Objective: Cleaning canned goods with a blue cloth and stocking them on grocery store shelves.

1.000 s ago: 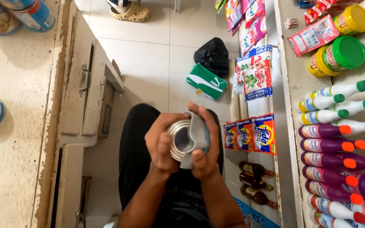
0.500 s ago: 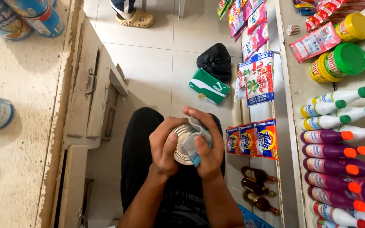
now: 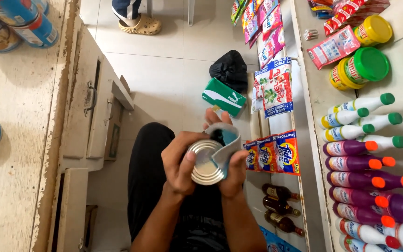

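From the head camera, looking straight down, the left hand [image 3: 179, 164] has its grip clamped round the side of a tin can [image 3: 206, 162], thumb across the rim, so the shiny flat end faces up toward the camera. The can sits in front of the person's lap, above the tiled floor [image 3: 164, 70], held in the air and not resting on anything. The right hand [image 3: 233, 164] has its grip closed on a grey-blue cloth [image 3: 225, 137], pressing it against the can's right edge; the fingers poke up behind the fold. Holding the can steady in one hand while the other backs the cloth looks like a wiping hold, with the metal end turned up where it can be seen.

To the right, a shelf [image 3: 313, 140] carries cleaning bottles [image 3: 355, 163] with orange and green caps and yellow jars with green lids [image 3: 360, 67], with soap-powder packets [image 3: 271, 156] hanging at its edge. A green box [image 3: 223, 96] and a black bag [image 3: 232, 69] lie on the floor. On the left a worn surface [image 3: 19, 140] holds more cans [image 3: 22, 21].

Against the frame half a second back, the cloth has slid from over the can's end to its right side, baring more of the metal, and the hands sit slightly lower in view.
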